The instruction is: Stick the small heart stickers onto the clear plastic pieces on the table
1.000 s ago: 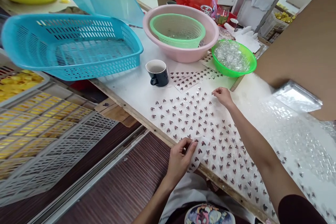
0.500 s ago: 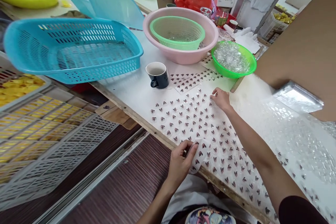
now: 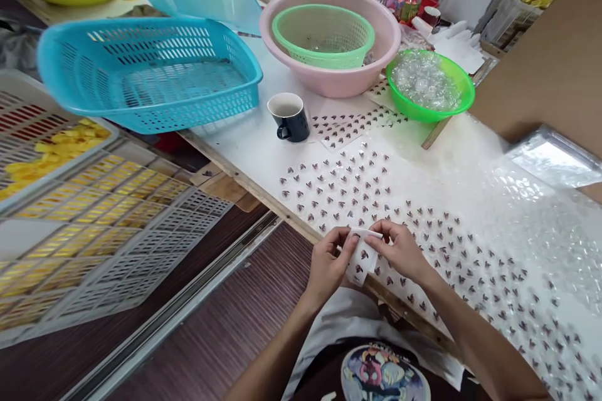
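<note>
My left hand (image 3: 328, 265) pinches a small white sheet of dark printed stickers (image 3: 362, 258) above the table's front edge. Thumb and fingers of my right hand (image 3: 401, 252) are closed at the sheet's upper right edge, which looks folded back. Whether a loose sticker is between those right fingertips is too small to tell. Around and beyond both hands lie rows of small clear round pieces (image 3: 449, 241), each with a dark motif on it. More sticker sheets (image 3: 348, 128) lie flat behind them, next to a dark mug (image 3: 289, 118) with a white inside.
A green bowl (image 3: 470, 97) of clear pieces stands at the back right. Beside it, a pink basin (image 3: 329, 78) holds a pale green basket (image 3: 324, 61). A blue basket (image 3: 188, 114) stands left, above white crates (image 3: 155, 257) of yellow pieces. Plain clear pieces (image 3: 540, 225) cover the right side.
My right hand has come back from the far rows of pieces to the sheet in my left hand and now grips its edge. The view has shifted slightly.
</note>
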Demonstrator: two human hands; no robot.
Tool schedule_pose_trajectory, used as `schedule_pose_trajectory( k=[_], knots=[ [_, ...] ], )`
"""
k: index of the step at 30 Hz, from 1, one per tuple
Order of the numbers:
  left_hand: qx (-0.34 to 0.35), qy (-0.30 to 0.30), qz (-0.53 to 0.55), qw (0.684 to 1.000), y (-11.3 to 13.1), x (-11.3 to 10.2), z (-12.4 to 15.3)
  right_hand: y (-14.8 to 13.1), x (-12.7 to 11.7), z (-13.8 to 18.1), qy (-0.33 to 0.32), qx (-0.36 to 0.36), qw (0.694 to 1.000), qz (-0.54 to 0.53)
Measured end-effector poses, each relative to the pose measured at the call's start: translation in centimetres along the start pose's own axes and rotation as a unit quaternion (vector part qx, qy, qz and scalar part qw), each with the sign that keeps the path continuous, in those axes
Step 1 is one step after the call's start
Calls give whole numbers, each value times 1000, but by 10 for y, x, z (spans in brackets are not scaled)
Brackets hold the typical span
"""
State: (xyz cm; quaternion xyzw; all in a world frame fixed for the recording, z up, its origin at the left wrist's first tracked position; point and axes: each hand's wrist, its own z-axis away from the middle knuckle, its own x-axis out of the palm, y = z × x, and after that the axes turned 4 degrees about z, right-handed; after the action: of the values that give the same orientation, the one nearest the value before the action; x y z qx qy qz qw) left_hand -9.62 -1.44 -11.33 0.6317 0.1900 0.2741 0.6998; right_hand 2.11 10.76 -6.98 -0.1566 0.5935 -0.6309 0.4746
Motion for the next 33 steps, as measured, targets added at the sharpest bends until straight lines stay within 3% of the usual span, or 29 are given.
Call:
schedule_pose_trajectory(
  k=[5,12,18,24,29,33],
  knots=[
    [0,-20,6,1000,-2,-3,-1,11,2,0,-27,-8,1000,6],
    [-1,-4,-15,1000,1,0,-2,14,3,6,95,-94,987,88],
    [12,8,-45,999,3,1,-2,11,2,11,124,-182,959,180],
    [14,12,-63,998,0,0,-1,-2,-3,5,182,-142,971,62],
    [11,11,-66,998,2,0,-1,-14,10,-10,79,-77,993,-41],
    [13,11,-63,998,5,1,-1,-18,15,-15,76,-70,991,-90]
  ],
)
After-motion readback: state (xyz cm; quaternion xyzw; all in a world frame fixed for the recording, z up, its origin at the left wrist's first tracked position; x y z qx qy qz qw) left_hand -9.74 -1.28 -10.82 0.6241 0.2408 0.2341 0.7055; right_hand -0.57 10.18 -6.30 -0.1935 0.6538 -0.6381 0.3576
